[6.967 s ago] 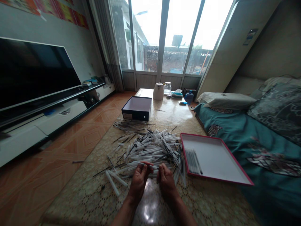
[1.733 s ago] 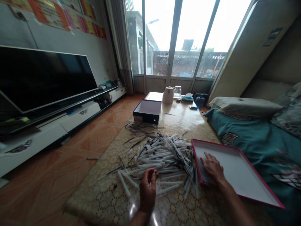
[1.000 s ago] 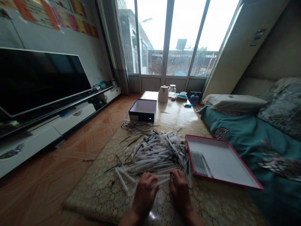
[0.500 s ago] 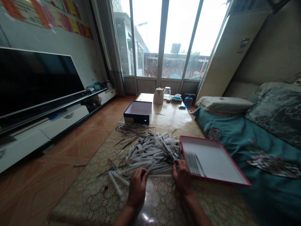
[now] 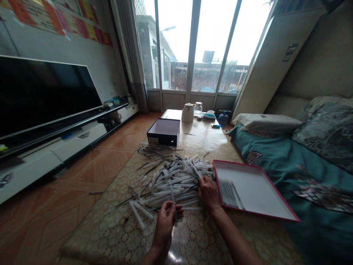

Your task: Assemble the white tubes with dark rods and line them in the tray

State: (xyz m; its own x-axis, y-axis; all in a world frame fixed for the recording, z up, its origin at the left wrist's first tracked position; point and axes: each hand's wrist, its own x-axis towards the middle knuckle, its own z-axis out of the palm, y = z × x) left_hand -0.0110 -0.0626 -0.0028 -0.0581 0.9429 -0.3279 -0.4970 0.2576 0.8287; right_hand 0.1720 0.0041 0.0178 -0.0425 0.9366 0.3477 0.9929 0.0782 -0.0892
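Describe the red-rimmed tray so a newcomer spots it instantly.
Find the patterned table running toward the windows. On its right side, between the right hand and the teal cover, lies a shallow red-rimmed tray. Unlike the deeper, dark-walled box farther off, it holds a neat row of slim sticks along its left side.

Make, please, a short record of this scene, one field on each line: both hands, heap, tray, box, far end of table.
Left hand: holds a thin tube, tilted slightly
Right hand: at heap's right side; grip unclear
Heap: pale tubes and dark rods, loosely crossed
Tray: red-rimmed, right of heap; row of slender sticks inside, at left
Box: dark-sided, open-topped, beyond heap
Far end of table: kettle, glass jar, tissue pack
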